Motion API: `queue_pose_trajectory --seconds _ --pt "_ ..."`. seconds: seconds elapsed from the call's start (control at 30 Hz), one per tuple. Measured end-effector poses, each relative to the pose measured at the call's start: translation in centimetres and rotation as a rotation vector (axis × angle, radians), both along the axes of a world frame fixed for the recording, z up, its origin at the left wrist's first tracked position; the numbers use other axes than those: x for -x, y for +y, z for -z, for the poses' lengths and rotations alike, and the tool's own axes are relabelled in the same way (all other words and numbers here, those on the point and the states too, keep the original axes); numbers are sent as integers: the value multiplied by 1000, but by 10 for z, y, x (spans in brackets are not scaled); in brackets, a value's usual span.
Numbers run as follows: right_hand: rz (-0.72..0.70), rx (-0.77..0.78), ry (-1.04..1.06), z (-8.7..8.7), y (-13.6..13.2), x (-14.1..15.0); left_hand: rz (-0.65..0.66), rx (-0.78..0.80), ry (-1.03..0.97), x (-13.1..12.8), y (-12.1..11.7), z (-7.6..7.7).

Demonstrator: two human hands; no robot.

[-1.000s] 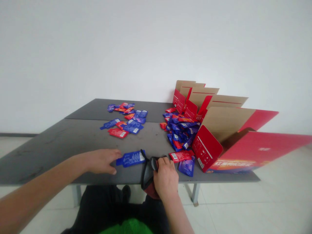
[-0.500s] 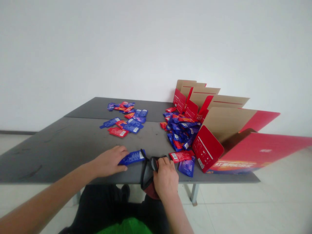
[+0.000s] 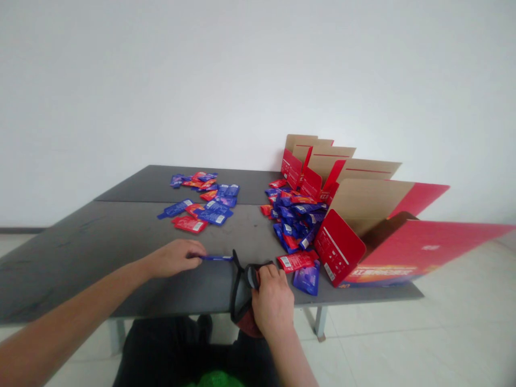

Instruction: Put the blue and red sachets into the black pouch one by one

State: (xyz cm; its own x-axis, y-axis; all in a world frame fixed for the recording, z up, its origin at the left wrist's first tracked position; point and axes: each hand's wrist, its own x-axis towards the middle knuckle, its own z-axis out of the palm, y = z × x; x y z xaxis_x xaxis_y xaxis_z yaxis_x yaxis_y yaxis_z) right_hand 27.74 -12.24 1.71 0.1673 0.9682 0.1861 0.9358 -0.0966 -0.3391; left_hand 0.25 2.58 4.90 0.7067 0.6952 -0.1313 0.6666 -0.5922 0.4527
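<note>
Pinching a blue sachet (image 3: pixel 216 257) in our closed left hand (image 3: pixel 174 258), we've just tipped it from flat onto its edge above the gray table (image 3: pixel 80 258). Our right hand (image 3: pixel 273 301) grips a dark cloth bag (image 3: pixel 242 293), near the sachet heap (image 3: pixel 296 220) left of the red carton (image 3: pixel 382 252).

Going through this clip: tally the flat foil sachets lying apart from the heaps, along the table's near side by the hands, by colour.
Blue foil sachets: 2 (one on edge at the left hand, one flat and loose)
Red foil sachets: 1
Total: 3
</note>
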Motion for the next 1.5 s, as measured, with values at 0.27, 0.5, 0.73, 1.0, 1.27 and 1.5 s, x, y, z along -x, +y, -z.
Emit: queue_pose_trajectory --seconds 0.27,0.5,0.73,1.0,1.27,1.5 --pt "14 3 3 3 0 1 -228 -67 -75 -6 19 38" --pt "17 5 20 5 0 -3 -117 88 -69 9 24 20" --pt "-102 -59 131 -17 14 27 -84 237 -61 26 13 10" --pt "-602 -119 -85 -27 98 93 -282 -38 -284 22 -12 46" --pt "-181 86 -188 -24 123 28 -252 -118 -233 20 -19 40" --pt "-565 -116 -119 -28 110 73 -260 -87 -350 21 -19 47"
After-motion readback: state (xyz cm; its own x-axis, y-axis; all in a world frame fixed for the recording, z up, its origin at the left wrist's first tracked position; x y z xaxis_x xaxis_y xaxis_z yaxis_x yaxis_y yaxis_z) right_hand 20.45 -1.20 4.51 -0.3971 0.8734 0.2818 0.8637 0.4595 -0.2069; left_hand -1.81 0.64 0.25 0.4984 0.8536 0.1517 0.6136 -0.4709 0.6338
